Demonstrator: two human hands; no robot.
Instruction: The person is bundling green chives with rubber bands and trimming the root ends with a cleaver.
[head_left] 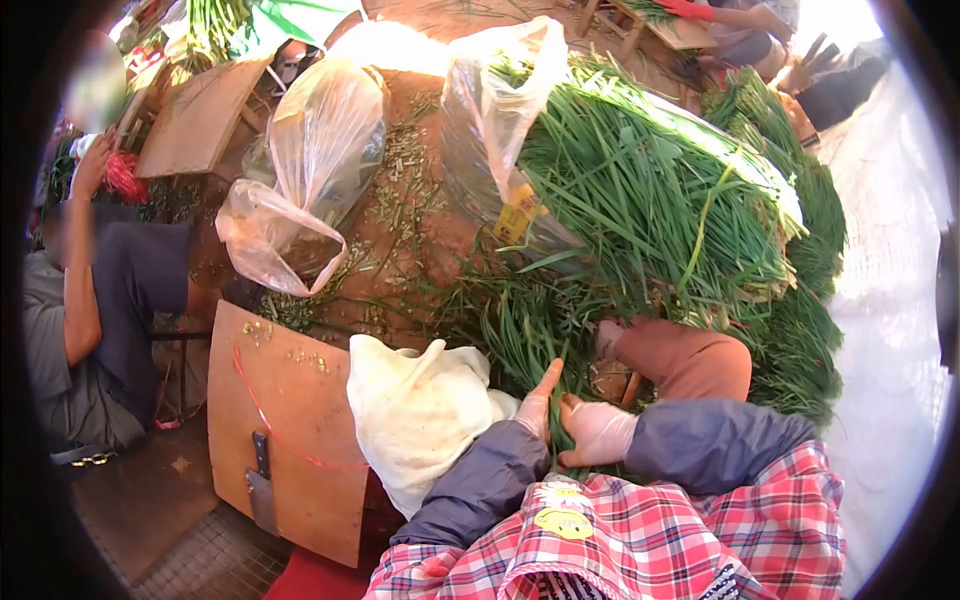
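Note:
Both of my hands meet low in the middle of the head view, close to the checked apron [660,530]. My left hand [540,402] is wrapped along one side of a bunch of green stalks [525,335], its thumb or a finger pointing up. On the other side, my right hand [597,432] has its fingers curled against the same stalks near their lower ends. The leafy tops spread forward, away from me. A large pile of long green leaves [650,180] lies ahead to the right. Beside my left sleeve is a cream cloth [415,410].
A wooden board [300,400] at the left bears a knife [262,485] and red string. Plastic bags [325,140] stand ahead on the littered ground. A co-worker [110,300] sits at the far left; another's red-gloved hand [685,10] shows at the top right.

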